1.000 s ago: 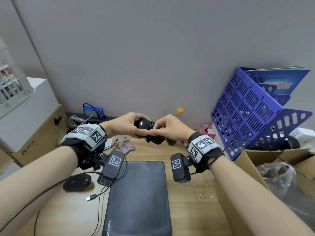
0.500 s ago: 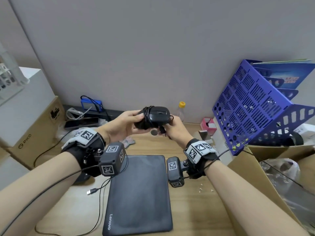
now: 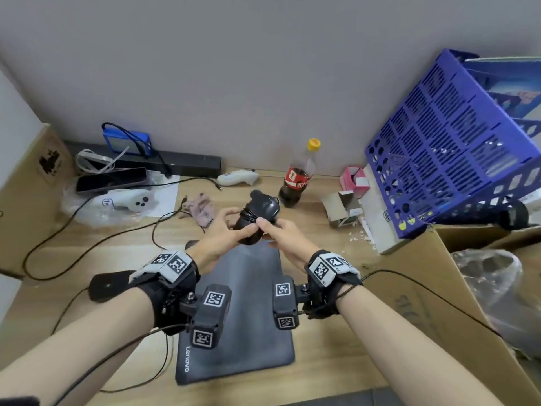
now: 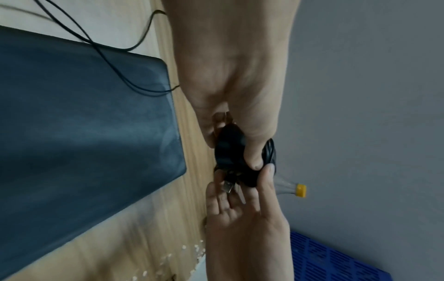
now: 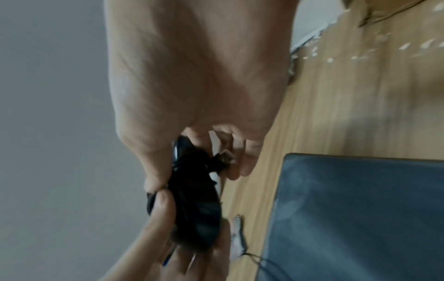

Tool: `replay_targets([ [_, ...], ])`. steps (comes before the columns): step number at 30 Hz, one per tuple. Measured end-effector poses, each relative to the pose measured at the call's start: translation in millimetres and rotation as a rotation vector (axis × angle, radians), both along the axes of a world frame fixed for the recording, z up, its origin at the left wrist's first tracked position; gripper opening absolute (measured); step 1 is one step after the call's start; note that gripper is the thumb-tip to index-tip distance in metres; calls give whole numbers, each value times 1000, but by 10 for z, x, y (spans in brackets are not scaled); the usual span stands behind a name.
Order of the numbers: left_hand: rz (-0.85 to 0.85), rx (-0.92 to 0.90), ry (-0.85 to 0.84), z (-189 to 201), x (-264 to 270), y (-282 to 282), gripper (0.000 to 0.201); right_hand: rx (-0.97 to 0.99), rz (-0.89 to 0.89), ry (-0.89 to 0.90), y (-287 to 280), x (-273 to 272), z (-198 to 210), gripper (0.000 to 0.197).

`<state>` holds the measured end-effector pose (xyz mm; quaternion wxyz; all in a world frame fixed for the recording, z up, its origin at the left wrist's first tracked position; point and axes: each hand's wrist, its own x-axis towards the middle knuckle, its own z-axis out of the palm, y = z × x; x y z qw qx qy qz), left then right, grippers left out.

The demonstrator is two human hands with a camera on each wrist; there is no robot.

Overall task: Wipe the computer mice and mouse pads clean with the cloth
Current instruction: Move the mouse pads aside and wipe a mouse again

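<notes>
You hold a black wired mouse in the air above the far edge of the dark mouse pad, its cable wound round the body and the USB plug dangling at its underside. Your left hand has its grip wrapped round the near end of the mouse; your right hand pinches the cable coil with thumb and fingers. The cloth lies crumpled on the worktop just beyond your left hand. A second mouse rests left of the pad, partly hidden by your left wrist.
</notes>
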<state>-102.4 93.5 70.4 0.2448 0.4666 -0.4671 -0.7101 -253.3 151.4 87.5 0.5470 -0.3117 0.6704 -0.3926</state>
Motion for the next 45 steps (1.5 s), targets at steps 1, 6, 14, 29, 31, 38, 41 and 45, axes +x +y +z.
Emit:
replay_targets([
  [1, -64, 2, -37, -83, 24, -5, 71, 35, 22, 17, 19, -13, -78, 35],
  [6, -319, 85, -244, -507, 97, -4, 91, 162, 136, 74, 97, -4, -484, 31],
  [14, -275, 284, -340, -941, 173, 82, 31, 301, 171, 126, 38, 135, -1178, 28],
  [29, -290, 178, -365, -1104, 140, 59, 13, 467, 275, 230, -61, -59, -1223, 33],
  [31, -286, 169, -384, -1135, 111, 57, 16, 464, 226, 196, -11, -75, -1213, 35],
  [38, -359, 129, -417, -1096, 286, 2, 27, 498, 206, 397, -120, 27, -1197, 88],
  [41, -353, 133, -392, -987, 557, -83, 18, 458, 132, 503, -216, 119, -1125, 90],
  [45, -205, 102, -366, -858, 1010, -253, 17, 354, -62, 602, -359, 257, -965, 30],
])
